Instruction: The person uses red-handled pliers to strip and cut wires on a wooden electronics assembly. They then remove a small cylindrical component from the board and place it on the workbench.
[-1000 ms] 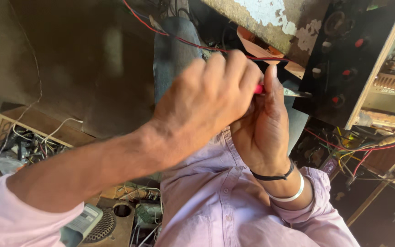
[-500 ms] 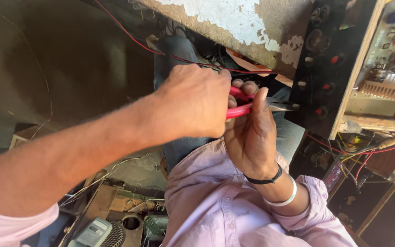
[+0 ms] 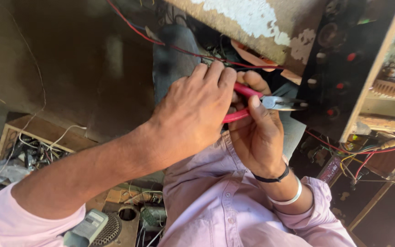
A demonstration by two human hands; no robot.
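Beneath the black panel (image 3: 344, 68) with red knobs: right hand (image 3: 257, 137) closed around red-handled pliers (image 3: 261, 103); left hand (image 3: 193, 110) curled over the handles, contents hidden.

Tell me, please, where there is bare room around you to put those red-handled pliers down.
Bare room is scarce. The one open patch is the dark surface above the wooden box of wires, left of the left hand. The right hand holds the pliers against the black panel. Below, loose parts and the grey meter crowd everything.
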